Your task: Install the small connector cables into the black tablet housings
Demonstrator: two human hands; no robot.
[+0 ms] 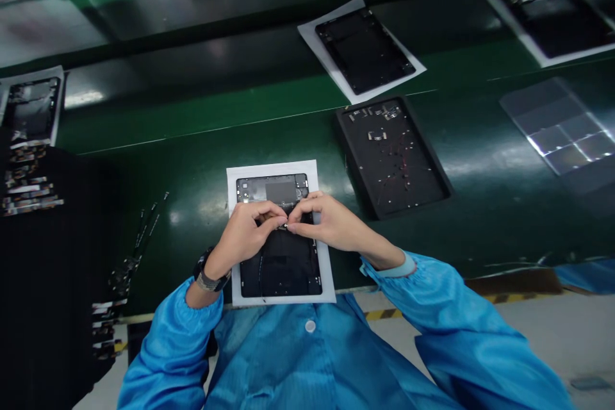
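1. Left hand (pixel 247 230): thumb and forefinger pinched together, apparently on a tiny pale part (pixel 285 225) too small to identify.
2. Right hand (pixel 331 224): thumb and forefinger nearly closed on the same part, meeting the left fingertips; which hand bears it, I cannot tell.
3. Beneath both hands, a flat dark panel (pixel 288 262) lies on a white sheet (pixel 327 275) at the bench's near edge. A thin cable (pixel 261 269) runs down its left side.
4. Progress, as a judgement: the panel is laid out and the cable is on it, but the pale part is in the fingers, so its handling looks unfinished. Whether anything is fastened is hidden.
5. To the right, a black tray (pixel 420 189) holds small metallic pieces (pixel 377 136) and fine wires (pixel 403 163), so supplies remain.
6. Farther out on the green bench (pixel 192 192), a second panel (pixel 365 51) rests on its own sheet.
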